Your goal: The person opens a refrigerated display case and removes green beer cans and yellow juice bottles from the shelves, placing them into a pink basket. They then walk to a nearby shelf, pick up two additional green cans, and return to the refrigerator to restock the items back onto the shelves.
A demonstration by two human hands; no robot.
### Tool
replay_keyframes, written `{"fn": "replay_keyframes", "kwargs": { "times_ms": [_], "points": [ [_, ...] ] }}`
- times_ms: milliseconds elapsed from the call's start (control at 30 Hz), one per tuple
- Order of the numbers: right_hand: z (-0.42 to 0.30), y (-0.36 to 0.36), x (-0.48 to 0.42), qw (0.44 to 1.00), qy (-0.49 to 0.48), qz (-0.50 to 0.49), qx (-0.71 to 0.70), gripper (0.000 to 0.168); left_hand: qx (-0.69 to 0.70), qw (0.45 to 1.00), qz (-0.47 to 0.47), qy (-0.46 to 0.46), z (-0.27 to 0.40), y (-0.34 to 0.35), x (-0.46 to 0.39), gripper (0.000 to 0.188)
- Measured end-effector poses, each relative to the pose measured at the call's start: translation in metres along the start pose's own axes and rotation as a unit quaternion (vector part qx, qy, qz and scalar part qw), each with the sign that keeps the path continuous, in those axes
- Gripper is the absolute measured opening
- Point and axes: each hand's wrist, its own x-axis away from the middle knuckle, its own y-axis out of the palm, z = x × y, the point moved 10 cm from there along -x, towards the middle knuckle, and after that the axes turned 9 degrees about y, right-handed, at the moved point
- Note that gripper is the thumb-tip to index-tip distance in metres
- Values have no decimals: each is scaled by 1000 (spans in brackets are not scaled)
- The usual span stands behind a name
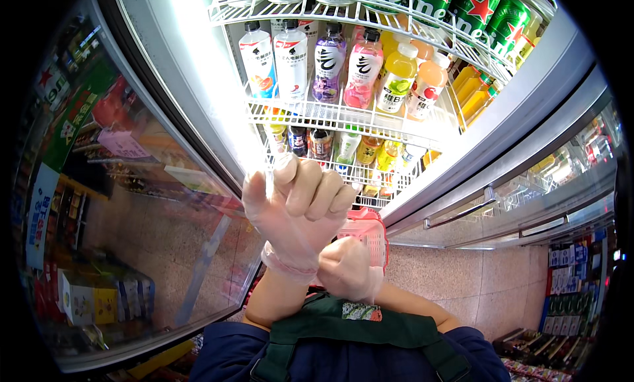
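Note:
My left hand [302, 208], in a thin translucent glove, is raised palm up with its fingers curled and the thumb apart; nothing shows in it. Against its wrist, my right hand [346, 268], gloved too, is closed at the glove's cuff [289, 263]. Beyond both hands stands a lit drinks cooler with white wire shelves [346, 117]. Its middle shelf holds white-labelled bottles [291, 60], a purple bottle [329, 67], a pink bottle [364, 72], a yellow drink bottle [397, 77] and an orange-pink drink bottle [429, 87]. Green Heineken cans [473, 10] fill the shelf above.
A glass cooler door [198, 243] stands open at the left. Behind my hands is a red plastic basket [379, 233] on the speckled floor. Closed cooler doors with a metal handle [460, 211] are at the right. Stacked cartons [569, 283] stand at the far right.

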Motion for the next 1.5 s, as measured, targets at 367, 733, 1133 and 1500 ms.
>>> {"fn": "replay_keyframes", "kwargs": {
  "times_ms": [367,733,1133,1500],
  "points": [
    [-14,35,12,993,-31,-105,-33,22,-255,963,77,43,17,-62,18,38],
    [205,15,172,796,593,-99,-70,37,-685,639,242,-253,80,-168,128,26],
    [193,83,199,854,445,-179,201,68,-927,364,-1,-94,50,-182,243,48],
    [207,78,190,895,395,-99,182,37,-841,486,-50,-234,15,-221,236,43]
  ]
}}
